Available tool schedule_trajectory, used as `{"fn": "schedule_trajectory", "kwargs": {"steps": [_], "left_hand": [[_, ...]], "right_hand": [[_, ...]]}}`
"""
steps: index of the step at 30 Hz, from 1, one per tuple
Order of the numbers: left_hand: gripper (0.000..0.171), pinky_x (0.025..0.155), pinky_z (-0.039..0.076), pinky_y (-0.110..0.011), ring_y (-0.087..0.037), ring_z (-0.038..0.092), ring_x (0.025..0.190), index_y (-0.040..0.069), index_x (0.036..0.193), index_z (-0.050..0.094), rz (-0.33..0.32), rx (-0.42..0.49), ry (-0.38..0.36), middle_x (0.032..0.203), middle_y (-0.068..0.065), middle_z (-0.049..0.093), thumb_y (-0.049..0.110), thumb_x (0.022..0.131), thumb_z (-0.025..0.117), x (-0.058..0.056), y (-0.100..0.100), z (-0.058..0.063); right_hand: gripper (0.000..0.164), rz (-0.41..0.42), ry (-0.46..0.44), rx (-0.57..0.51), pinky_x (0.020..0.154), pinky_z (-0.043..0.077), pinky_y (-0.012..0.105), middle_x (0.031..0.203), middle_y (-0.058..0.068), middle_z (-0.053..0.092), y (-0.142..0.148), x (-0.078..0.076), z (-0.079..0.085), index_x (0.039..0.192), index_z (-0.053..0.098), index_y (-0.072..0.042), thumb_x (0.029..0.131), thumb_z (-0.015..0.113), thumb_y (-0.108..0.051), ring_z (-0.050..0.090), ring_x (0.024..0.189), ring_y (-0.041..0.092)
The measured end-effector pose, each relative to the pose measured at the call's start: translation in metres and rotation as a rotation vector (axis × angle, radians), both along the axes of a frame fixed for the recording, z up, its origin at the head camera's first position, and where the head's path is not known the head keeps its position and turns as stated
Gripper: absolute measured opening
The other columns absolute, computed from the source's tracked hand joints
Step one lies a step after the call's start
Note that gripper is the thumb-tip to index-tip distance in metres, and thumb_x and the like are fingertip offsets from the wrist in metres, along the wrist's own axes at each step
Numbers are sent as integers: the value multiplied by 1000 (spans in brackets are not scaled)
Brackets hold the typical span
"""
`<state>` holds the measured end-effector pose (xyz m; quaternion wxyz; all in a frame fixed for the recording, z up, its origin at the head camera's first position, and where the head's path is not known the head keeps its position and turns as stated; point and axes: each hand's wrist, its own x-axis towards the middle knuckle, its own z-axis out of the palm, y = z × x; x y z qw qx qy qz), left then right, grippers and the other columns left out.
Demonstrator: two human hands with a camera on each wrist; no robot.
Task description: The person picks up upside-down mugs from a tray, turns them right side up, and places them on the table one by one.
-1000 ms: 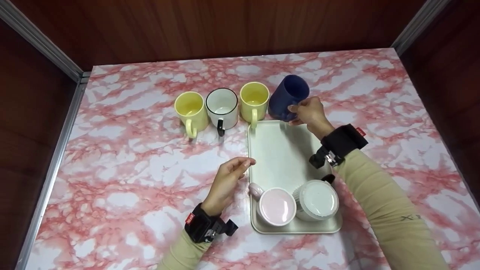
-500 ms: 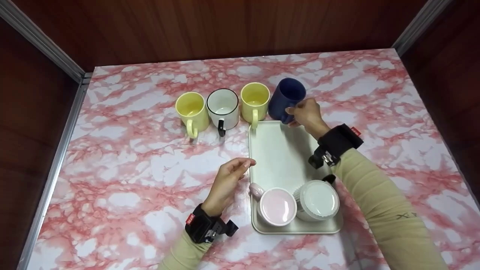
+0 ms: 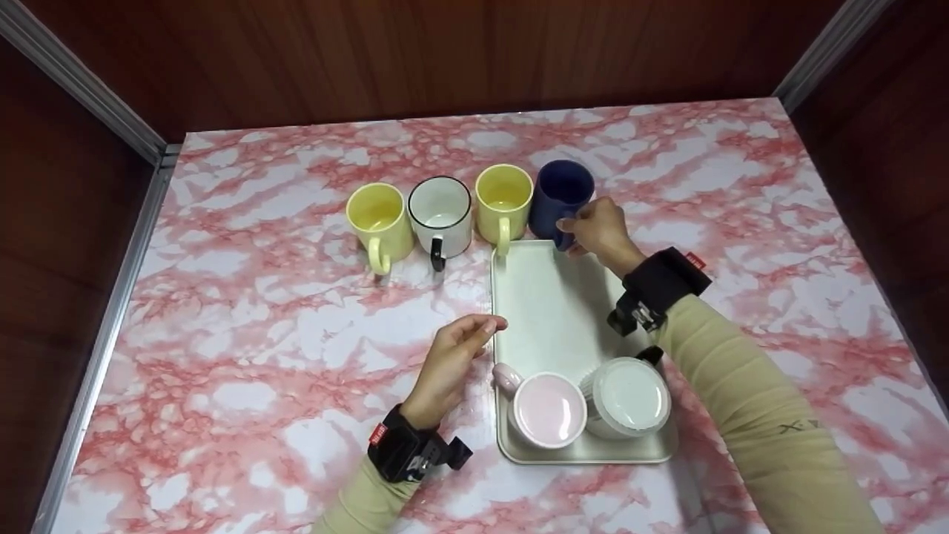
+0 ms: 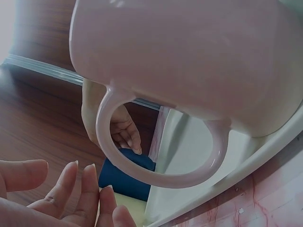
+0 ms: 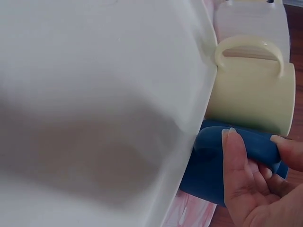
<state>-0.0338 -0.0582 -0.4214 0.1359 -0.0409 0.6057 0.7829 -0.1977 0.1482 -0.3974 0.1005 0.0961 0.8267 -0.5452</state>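
Observation:
My right hand [image 3: 602, 231] grips the handle of a dark blue mug [image 3: 552, 199], thumb on one side and fingers on the other, as the right wrist view shows. The mug stands upright behind the far edge of a cream tray [image 3: 534, 297], beside a yellow mug [image 3: 489, 215]. My left hand [image 3: 448, 363] hovers by the tray's left edge with relaxed fingers and holds nothing. Near it, a pink mug [image 3: 549, 411] sits upside down on the tray, its handle close to the left wrist camera. Next to that is an upside-down white mug [image 3: 630, 397] with a black handle.
Left of the near yellow mug stand a white mug [image 3: 440, 204] with a black rim and another yellow mug [image 3: 378, 211], all in one row with handles toward me. Dark wooden walls [image 3: 474, 52] enclose the pink marbled table [image 3: 282, 319].
The blue mug has gone from tilted to upright and come left, closer to the yellow mug, with my right hand moving along. My left hand has stayed almost still.

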Motion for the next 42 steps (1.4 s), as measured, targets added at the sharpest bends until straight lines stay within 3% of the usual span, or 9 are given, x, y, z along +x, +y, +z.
{"fn": "schedule_trajectory", "kwargs": {"steps": [6,15,20,24,32,42], "left_hand": [[24,86,34,-39,-33,45,109,-6,105,61,1,-2,-5,106,-10,61,13,91,56,0,0,-1],[25,86,34,-39,-35,44,109,-6,105,61,-6,-19,12,106,-10,61,14,91,55,1,1,-1],[25,87,34,-40,-33,45,109,-7,105,61,-9,-17,13,106,-11,61,14,91,55,1,1,-1],[25,86,34,-40,-34,44,110,-7,105,60,-17,-17,18,107,-11,61,14,91,54,0,2,-2],[24,73,38,-31,-24,49,91,-4,104,62,-20,-25,-16,106,-8,60,15,91,56,1,2,-3],[26,85,36,-39,-21,50,101,-7,106,60,-12,-27,5,106,-11,61,14,91,55,1,2,-4]], "right_hand": [[24,11,10,14,44,51,31,65,19,63,-1,2,0,61,51,3,81,64,0,60,45,17],[31,23,-22,-4,46,52,31,70,17,61,2,0,0,57,44,-3,81,65,-1,60,46,16],[23,101,-72,-38,53,53,33,79,19,60,8,0,4,66,48,3,84,62,-1,62,50,17],[14,179,-98,-61,55,53,32,73,15,64,15,0,7,80,56,13,84,60,0,62,51,17],[21,280,-87,-21,58,53,32,75,12,66,28,3,9,93,59,14,86,59,-5,63,58,17],[26,342,-66,-44,64,53,33,75,10,64,41,10,14,97,59,14,88,58,-10,64,68,20]]}}
